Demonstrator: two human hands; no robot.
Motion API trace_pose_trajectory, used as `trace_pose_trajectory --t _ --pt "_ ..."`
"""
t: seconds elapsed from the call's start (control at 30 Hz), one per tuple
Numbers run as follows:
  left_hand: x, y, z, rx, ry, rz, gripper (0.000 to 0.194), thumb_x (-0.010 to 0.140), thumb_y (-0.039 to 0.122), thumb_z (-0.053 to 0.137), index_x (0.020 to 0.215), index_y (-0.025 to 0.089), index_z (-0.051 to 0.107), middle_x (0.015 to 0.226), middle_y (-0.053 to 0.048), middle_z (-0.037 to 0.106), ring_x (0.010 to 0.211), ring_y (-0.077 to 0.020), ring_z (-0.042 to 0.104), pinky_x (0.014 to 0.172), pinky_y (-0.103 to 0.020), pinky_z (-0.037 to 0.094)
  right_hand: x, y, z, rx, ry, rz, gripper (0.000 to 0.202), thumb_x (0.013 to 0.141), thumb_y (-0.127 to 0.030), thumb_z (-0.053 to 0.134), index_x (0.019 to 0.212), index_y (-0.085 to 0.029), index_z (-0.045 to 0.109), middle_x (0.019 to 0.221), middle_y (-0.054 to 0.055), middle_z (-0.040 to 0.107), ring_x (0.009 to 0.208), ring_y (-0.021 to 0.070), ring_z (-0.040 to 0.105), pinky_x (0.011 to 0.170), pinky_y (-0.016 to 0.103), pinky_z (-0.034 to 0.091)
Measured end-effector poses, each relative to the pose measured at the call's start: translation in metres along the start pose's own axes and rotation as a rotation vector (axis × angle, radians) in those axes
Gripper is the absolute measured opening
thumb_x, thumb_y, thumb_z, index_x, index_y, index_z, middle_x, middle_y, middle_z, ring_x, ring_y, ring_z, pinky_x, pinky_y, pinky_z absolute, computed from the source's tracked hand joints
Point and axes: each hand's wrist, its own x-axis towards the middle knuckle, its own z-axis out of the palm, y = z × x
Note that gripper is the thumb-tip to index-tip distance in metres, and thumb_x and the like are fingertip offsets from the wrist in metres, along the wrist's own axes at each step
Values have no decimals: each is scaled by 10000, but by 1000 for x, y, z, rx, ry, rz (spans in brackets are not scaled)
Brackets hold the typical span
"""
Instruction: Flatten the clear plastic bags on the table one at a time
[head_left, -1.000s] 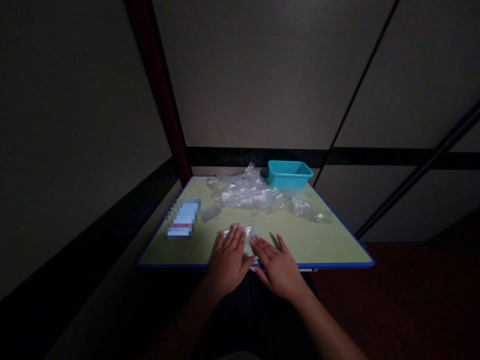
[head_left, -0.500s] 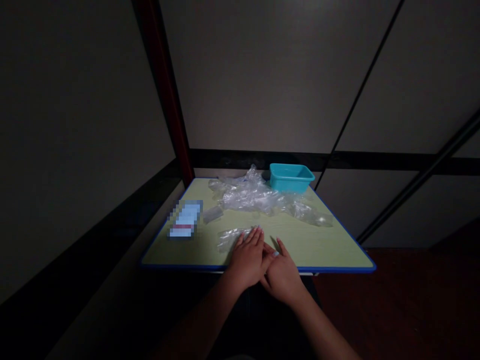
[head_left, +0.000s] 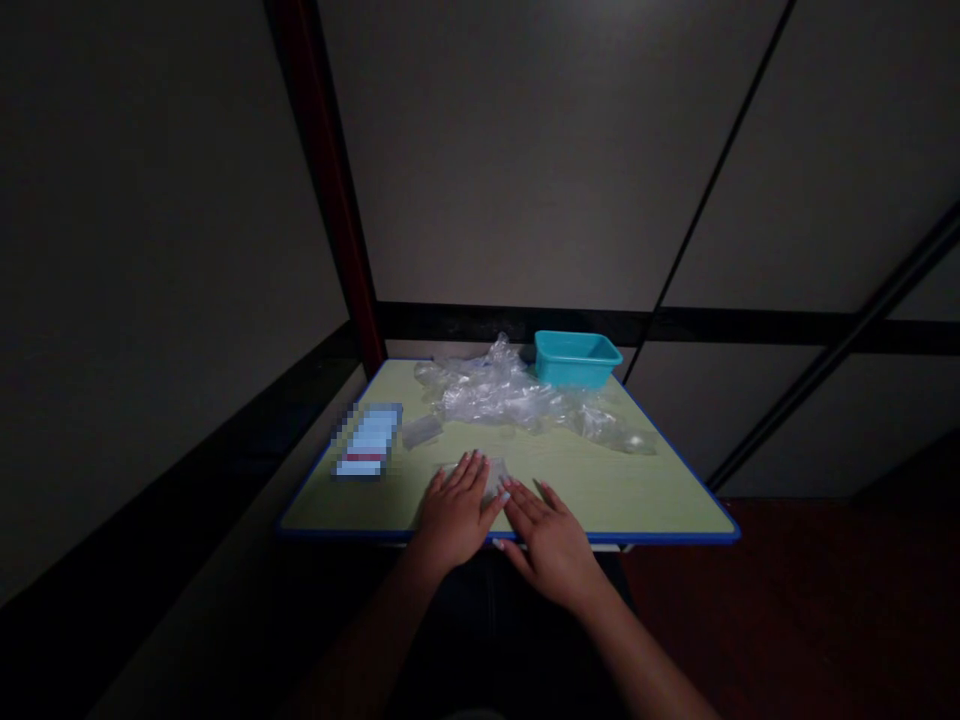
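A small clear plastic bag (head_left: pixel 495 474) lies near the front edge of the pale green table (head_left: pixel 622 495). My left hand (head_left: pixel 454 512) rests flat on the bag, fingers spread, and covers much of it. Beside it, my right hand (head_left: pixel 551 540) lies palm down with its fingertips at the bag's right side and its thumb apart near the table edge. Further back spreads a crumpled heap of clear plastic bags (head_left: pixel 495 393). A small folded piece of clear plastic (head_left: pixel 422 432) lies left of the heap.
A turquoise plastic basket (head_left: pixel 576 372) stands at the back right of the table, touching or close to the heap. At the left lies a phone-like object (head_left: pixel 369 440), pixelated. A wall (head_left: pixel 510 200) rises behind the table.
My left hand has moved left across the small bag, away from my right hand; the two no longer overlap. My right hand's fingers have turned towards the bag and lie flatter.
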Motion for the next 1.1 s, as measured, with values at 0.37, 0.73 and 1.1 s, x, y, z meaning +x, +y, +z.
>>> trace_pose_trajectory --t 0.37,0.73,1.1 --pt "-19 -23 -5 93 16 -78 663 927 494 335 1446 87 274 1518 -108 210 1409 -237 190 1120 -502 189 4 -3 -10 39 -83 66 657 911 -464 411 1463 -145 250 1502 123 251 1395 235 218 1136 526 102" --pt "-17 -26 -3 131 18 -72 503 952 260 233 1413 108 364 1509 -83 240 1403 -196 208 1124 -472 199 69 -17 -9 164 -176 99 555 974 -442 161 1468 -200 226 1517 60 231 1407 179 177 1131 524 29" --pt "-18 -25 -2 123 36 -89 538 926 266 285 1438 104 313 1511 -84 230 1401 -216 216 1122 -492 202 60 -2 0 60 -215 137 661 951 -538 197 1475 -136 193 1531 125 109 1418 220 102 1131 494 104"
